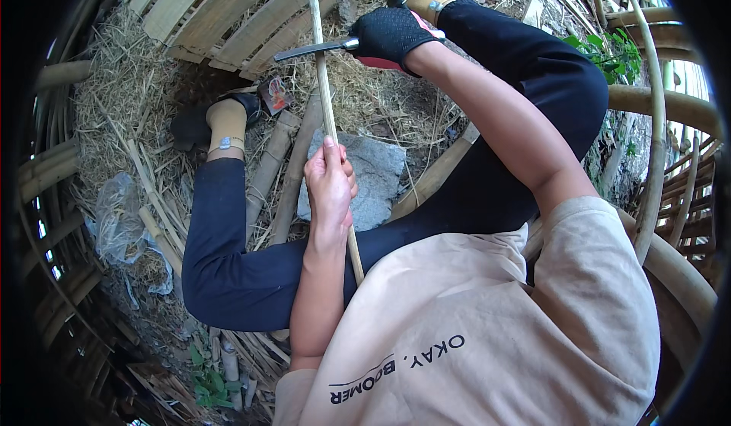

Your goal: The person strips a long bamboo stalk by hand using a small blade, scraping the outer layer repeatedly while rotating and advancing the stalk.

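Observation:
My left hand (330, 185), bare, is closed around a long thin bamboo strip (323, 68) that runs from my lap up past the top of the view. My right hand (390, 36) wears a black glove with red trim and grips a dark-bladed knife (314, 48). The blade lies across the strip, touching it above my left hand. I sit with both legs in dark trousers spread on the ground.
A flat grey stone (375, 173) lies between my legs, with bamboo poles (279, 169) beside it. Straw and bamboo scraps cover the ground. A slatted bamboo panel (228, 15) lies at the top. A crumpled clear plastic bag (120, 216) sits left. Curved bamboo frames (656, 121) stand right.

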{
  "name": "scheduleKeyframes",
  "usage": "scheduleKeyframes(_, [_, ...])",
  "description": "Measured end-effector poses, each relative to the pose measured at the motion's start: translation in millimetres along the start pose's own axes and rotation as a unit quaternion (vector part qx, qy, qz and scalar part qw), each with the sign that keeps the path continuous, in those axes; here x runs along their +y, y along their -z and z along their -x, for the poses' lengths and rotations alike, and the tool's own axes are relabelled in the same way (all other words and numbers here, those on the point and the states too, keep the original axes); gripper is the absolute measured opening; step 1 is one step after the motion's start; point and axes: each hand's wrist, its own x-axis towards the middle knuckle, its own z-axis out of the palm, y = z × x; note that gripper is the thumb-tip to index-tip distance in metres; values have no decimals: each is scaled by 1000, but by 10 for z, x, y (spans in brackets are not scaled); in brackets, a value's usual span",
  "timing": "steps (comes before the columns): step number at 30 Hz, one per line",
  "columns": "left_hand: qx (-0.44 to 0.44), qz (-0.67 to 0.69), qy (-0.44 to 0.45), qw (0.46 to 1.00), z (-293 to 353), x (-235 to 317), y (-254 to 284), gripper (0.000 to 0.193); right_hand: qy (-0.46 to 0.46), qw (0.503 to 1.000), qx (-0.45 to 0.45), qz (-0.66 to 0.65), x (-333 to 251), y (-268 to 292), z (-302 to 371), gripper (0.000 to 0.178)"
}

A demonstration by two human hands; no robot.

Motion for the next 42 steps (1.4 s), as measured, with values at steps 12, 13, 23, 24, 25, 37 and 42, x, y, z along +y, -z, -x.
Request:
scheduleKeyframes(12, [-20,17,9,1000,28,-25,0,35,-62,997,22,27,294,175,-146,29])
scheduleKeyframes(13, [-18,18,8,1000,20,-36,18,35,-48,998,35,17,269,190,-137,30])
scheduleKeyframes(23, [-21,26,13,999,34,-12,34,36,28,999,-43,5,102,40,-33,22])
scheduleKeyframes(24, [-18,18,15,1000,38,-12,37,37,26,999,-25,2,118,-7,-18,20])
scheduleKeyframes(25, [-13,14,15,1000,36,1,36,39,29,1000,-6,2,94,-4,-12,18])
scheduleKeyframes(37, [-3,9,8,1000,22,39,44,38,19,1000,-11,6,44,46,-46,18])
scheduleKeyframes(42, [-8,25,10,1000,-21,13,107,37,60,998,-18,-5,-12,72,6,18])
